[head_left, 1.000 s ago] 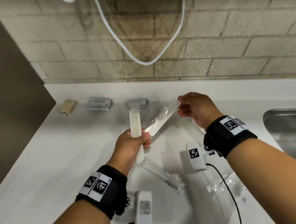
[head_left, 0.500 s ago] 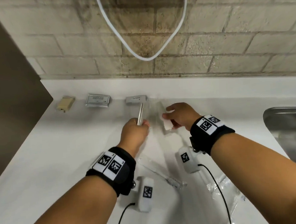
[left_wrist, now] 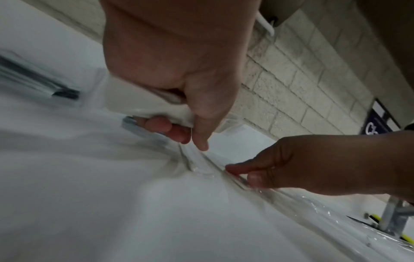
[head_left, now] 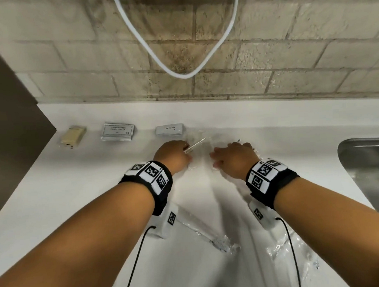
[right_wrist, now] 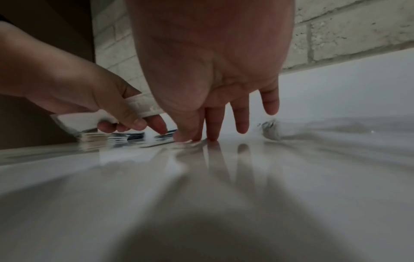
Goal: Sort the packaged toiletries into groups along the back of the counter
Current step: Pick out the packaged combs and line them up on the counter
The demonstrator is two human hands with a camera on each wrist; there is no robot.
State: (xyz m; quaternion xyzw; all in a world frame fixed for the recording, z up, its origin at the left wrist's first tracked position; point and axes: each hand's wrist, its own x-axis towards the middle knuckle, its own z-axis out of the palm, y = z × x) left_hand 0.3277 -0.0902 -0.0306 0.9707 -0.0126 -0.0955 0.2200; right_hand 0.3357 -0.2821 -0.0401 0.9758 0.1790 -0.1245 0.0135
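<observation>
While reaching over the white counter, gripped the wrapped comb in the left hand, fingers and thumb curled round one end of it. Held it low over the surface and tilted, free end aimed at the back wall, near the counter's back edge and just in front and to the right of the toothpaste packet. Set the right hand close beside the left, apart from it, fingers straight and spread, tips down on the counter and on a crinkled clear wrapper lying there. Possibly nipped that film's edge between thumb and forefinger; could not settle this from the blurred left wrist view. Found three packets lined up along the back: the toothpaste packet, then a grey shampoo sachet to its left, then a tan soap bar furthest left, each well apart from the next. Saw nearer the body a wrapped toothbrush lying between the forearms, and more clear packaging under the right forearm. Noted a steel sink at the counter's right end and a white cable looping down the brick wall behind
</observation>
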